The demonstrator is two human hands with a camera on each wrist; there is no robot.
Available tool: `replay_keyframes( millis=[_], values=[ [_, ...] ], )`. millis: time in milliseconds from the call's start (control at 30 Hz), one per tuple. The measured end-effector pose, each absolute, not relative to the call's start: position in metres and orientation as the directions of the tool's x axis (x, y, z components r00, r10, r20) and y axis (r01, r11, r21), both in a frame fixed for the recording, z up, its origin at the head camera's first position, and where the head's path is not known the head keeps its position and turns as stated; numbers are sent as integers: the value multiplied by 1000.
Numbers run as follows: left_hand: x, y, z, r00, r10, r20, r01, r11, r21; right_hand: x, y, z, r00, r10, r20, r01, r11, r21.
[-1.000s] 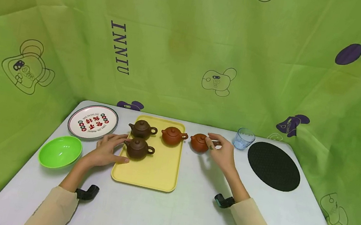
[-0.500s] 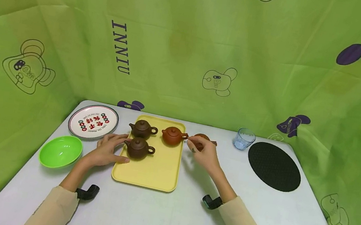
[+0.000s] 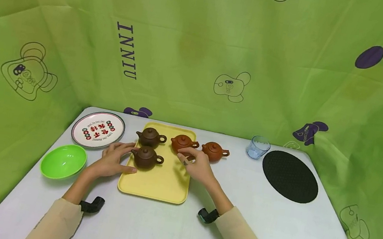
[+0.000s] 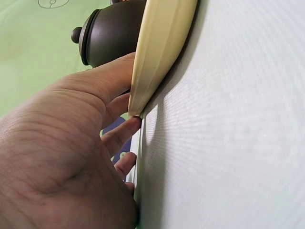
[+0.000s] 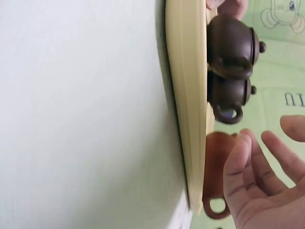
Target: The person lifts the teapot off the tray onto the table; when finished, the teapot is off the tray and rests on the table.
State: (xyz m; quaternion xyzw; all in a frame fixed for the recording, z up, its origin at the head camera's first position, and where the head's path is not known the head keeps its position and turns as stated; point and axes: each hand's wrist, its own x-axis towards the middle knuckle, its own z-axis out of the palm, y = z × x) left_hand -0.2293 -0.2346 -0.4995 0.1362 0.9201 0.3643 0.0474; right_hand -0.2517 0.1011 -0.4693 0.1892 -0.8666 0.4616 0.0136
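Yellow tray [image 3: 167,182] sat at table centre; your left hand [image 3: 111,161] rested relaxed on its 9 o'clock rim. Your right hand [image 3: 197,168], fingers spread and empty, hovered by the orange-brown teapot [image 3: 181,142] at the tray's 1 o'clock. Best taken by the handle, kept level.

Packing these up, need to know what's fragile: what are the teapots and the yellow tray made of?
The brown teapots and reddish teapots look like unglazed clay: matte, earthy, no shine. The yellow tray looks like plastic: smooth, uniform colour, rolled rim.
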Motion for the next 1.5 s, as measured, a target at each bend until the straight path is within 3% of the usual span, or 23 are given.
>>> replay_keyframes(
  millis=[633, 1500],
  values=[
    [-228, -233, -498, -954, 299, 26, 235, 691, 684, -244, 67, -482, -884, -460, 87, -300, 415, -859],
    [-231, -237, -502, -957, 290, 6, 215, 695, 686, -246, 52, -492, -910, -410, 57, -227, 380, -897]
  ],
)
